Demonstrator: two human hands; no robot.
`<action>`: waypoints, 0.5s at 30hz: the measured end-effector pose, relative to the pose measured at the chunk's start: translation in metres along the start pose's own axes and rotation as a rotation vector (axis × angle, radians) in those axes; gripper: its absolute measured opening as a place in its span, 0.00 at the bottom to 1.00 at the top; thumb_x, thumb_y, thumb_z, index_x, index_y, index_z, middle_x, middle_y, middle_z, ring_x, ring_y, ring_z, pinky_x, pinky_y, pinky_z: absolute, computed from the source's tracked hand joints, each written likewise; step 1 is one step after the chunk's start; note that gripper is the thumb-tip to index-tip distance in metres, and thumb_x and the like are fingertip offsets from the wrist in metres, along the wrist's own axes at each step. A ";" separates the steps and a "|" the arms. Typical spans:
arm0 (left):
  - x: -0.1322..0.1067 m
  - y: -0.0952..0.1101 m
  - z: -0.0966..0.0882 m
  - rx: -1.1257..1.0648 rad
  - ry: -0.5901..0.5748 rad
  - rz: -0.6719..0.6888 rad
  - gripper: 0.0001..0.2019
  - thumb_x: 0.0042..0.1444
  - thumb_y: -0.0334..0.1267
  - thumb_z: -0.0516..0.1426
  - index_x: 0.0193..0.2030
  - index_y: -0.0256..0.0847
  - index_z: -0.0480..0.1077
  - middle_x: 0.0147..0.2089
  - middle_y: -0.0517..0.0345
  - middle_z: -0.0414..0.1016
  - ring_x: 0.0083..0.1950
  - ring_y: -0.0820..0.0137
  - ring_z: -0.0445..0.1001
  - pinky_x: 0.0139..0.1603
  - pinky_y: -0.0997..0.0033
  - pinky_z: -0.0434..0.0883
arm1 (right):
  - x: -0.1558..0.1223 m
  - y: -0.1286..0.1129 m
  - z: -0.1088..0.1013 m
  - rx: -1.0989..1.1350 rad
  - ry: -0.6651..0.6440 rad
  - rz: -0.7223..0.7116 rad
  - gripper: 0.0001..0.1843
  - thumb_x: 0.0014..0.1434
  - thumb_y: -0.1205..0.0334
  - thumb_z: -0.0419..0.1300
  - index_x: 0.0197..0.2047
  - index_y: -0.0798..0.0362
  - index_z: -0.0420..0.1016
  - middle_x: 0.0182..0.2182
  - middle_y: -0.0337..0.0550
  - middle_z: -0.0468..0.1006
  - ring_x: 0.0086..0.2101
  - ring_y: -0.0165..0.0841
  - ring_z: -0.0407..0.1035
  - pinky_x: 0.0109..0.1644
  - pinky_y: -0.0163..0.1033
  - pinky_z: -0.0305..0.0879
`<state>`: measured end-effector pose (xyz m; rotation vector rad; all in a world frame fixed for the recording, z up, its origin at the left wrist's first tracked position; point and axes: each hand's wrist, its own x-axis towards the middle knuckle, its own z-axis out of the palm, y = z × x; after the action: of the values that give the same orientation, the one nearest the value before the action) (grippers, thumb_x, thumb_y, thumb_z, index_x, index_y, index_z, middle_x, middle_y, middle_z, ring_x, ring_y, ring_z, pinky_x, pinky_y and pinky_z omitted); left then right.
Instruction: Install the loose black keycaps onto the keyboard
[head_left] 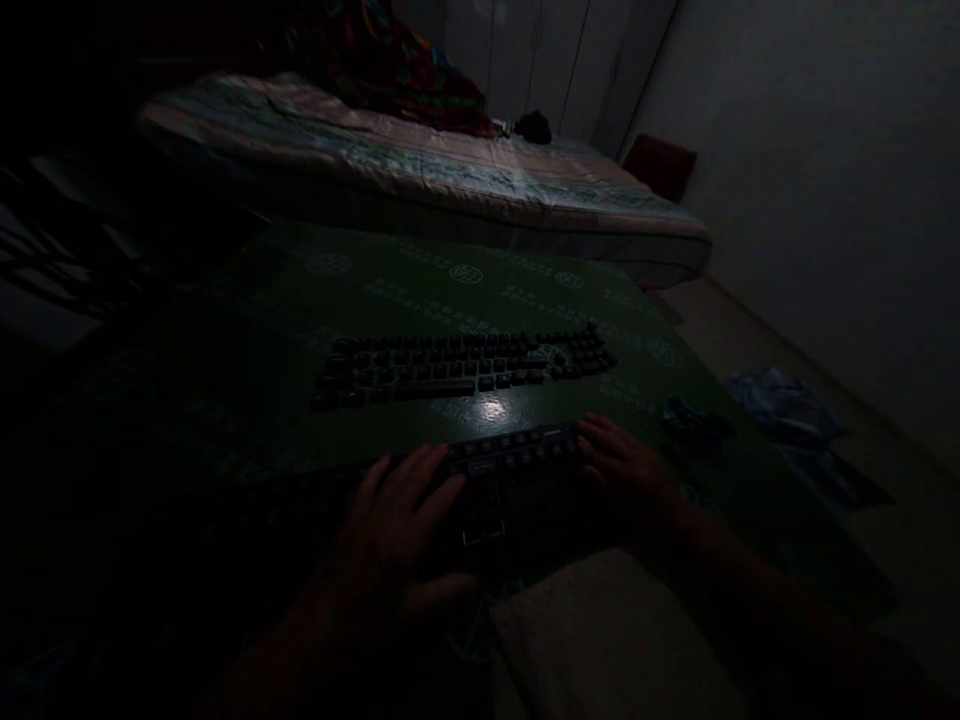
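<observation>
Pale beige object: nearest you, at the bottom edge right of center, a flat-looking shape point(615, 640), too dark to identify.
Left hand: your left hand point(401, 520) lies over the middle of the dark keyboard point(517, 460), palm down.
Left grip: wide, fingers spread and thumb held apart, closed around nothing you can see.
Right hand: your right hand point(622, 460) has its fingertips at the keyboard's far right corner.
Right grip: fingers bent against that end; you cannot tell whether they pinch it.
Keyboard: stretched left to right across the near part of your green table point(405, 430), its left end sunk in shadow.
Keycaps: beyond the keyboard, loose black keycaps point(435, 388) lie in rows like a keyboard layout, a long bar in the nearest row.
Dark cloth: to the right of the keycaps, a crumpled bundle point(696, 422) on the table.
Floor: farther right, bluish cloth point(787, 405).
Bed: past the table's far edge, a striped bed point(450, 180) with a red patterned blanket point(420, 80).
</observation>
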<state>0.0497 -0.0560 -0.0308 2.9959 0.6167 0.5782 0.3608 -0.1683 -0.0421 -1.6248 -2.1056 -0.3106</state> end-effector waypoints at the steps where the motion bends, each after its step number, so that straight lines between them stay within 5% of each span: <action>1: 0.000 0.000 0.000 -0.001 0.001 0.000 0.37 0.44 0.50 0.61 0.60 0.39 0.58 0.65 0.37 0.55 0.63 0.47 0.58 0.61 0.41 0.53 | 0.000 0.000 0.000 0.006 -0.005 0.005 0.14 0.62 0.65 0.53 0.49 0.55 0.71 0.51 0.53 0.73 0.58 0.42 0.60 0.54 0.51 0.69; 9: 0.000 -0.003 0.003 -0.024 0.009 -0.010 0.36 0.44 0.51 0.61 0.60 0.39 0.60 0.65 0.37 0.56 0.63 0.47 0.58 0.61 0.40 0.52 | -0.003 0.000 0.000 0.058 -0.001 0.080 0.16 0.63 0.62 0.52 0.52 0.54 0.71 0.53 0.52 0.71 0.58 0.42 0.59 0.56 0.52 0.66; 15: 0.001 -0.003 0.002 -0.020 0.002 -0.004 0.36 0.45 0.51 0.60 0.60 0.39 0.59 0.65 0.37 0.56 0.63 0.47 0.58 0.61 0.40 0.54 | -0.012 -0.002 -0.011 0.068 0.150 0.289 0.17 0.62 0.60 0.51 0.52 0.52 0.70 0.49 0.53 0.73 0.48 0.39 0.70 0.50 0.46 0.71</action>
<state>0.0497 -0.0526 -0.0329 2.9748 0.6136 0.5840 0.3634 -0.1839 -0.0375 -1.7777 -1.7252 -0.2539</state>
